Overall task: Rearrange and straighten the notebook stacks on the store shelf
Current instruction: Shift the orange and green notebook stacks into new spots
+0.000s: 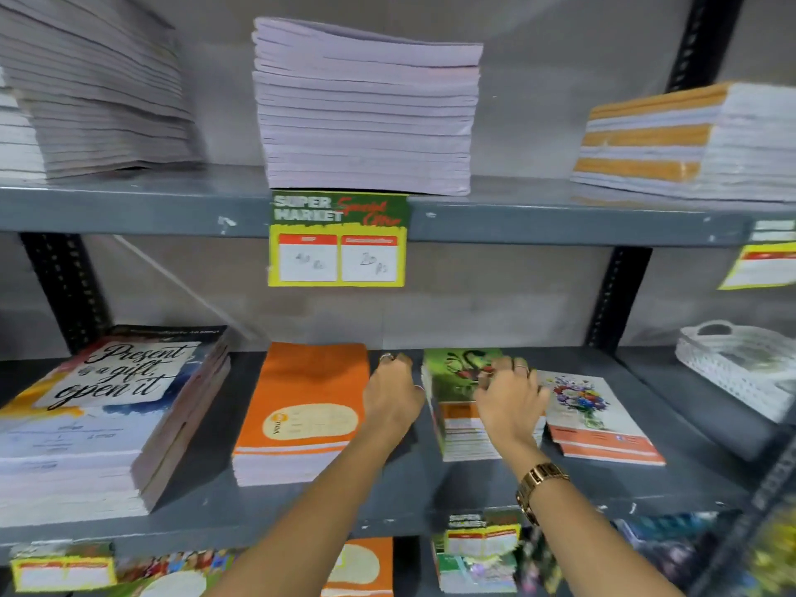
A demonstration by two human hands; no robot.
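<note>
Landmark: the green notebook stack (456, 407) on the middle shelf (387, 506).

- Right hand (510, 405) — lies on top of the green notebook stack, fingers bent over the cover. Whether the fingers grip a notebook or only rest on it cannot be told. A gold watch (538, 484) sits on this wrist.
- Left hand (394, 392) — positioned just left of the green notebook stack, in the gap between it and the orange notebook stack (301, 415). Fingers are loosely curled and hold nothing visible; contact with either stack cannot be told.
- Flower-cover stack (598, 420) — just right of the green notebook stack, low, and turned at a slight angle to it.
- Large stack (90, 415) with script lettering on its cover — far left of the green notebook stack, beyond the orange one.
- Price tag (338, 239) — hangs from the upper shelf edge, above and left of the green notebook stack; a pale lilac stack (366, 118) stands directly over the tag.
- White basket (741, 368) — far right of the green notebook stack.
</note>
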